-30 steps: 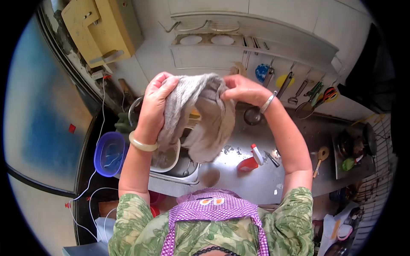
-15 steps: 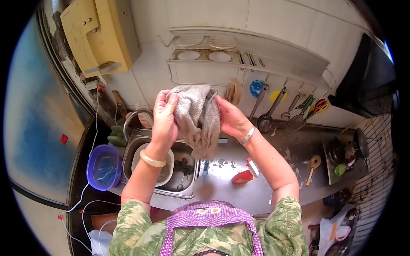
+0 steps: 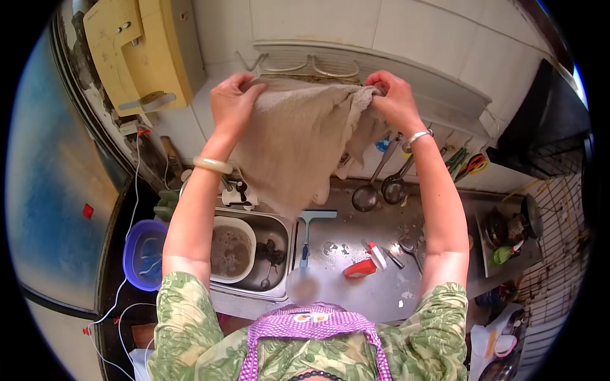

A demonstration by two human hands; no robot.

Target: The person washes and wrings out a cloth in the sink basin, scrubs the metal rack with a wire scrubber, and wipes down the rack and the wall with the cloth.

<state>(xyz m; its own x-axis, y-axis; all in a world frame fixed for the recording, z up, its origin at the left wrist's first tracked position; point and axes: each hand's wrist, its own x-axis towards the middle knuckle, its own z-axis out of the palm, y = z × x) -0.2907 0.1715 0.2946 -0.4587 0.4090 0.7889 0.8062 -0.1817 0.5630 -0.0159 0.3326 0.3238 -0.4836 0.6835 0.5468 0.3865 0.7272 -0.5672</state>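
Observation:
A grey-beige cloth (image 3: 292, 140) hangs spread between my two raised hands, in front of the wall rack. My left hand (image 3: 234, 105) pinches its upper left corner between thumb and fingers. At the other top corner, my right hand (image 3: 393, 95) grips the bunched edge. The lower end of the cloth dangles in a point above the sink's right edge and hides part of the wall behind. Under it lies a squeegee (image 3: 307, 232) with a blue-grey blade, on the steel counter (image 3: 337, 292).
The sink (image 3: 279, 289) holds a basin of murky water (image 3: 232, 251). Left of it stands a purple tub (image 3: 130, 254). A red spray bottle (image 3: 361, 269) lies on the counter. Ladles (image 3: 366, 198) hang from the wall rack (image 3: 445, 95). A tray (image 3: 489, 254) sits at right.
Both hands have risen and moved apart, the right one further right. The cloth, bunched before, is now stretched out between them. The squeegee and basin have come into fuller view.

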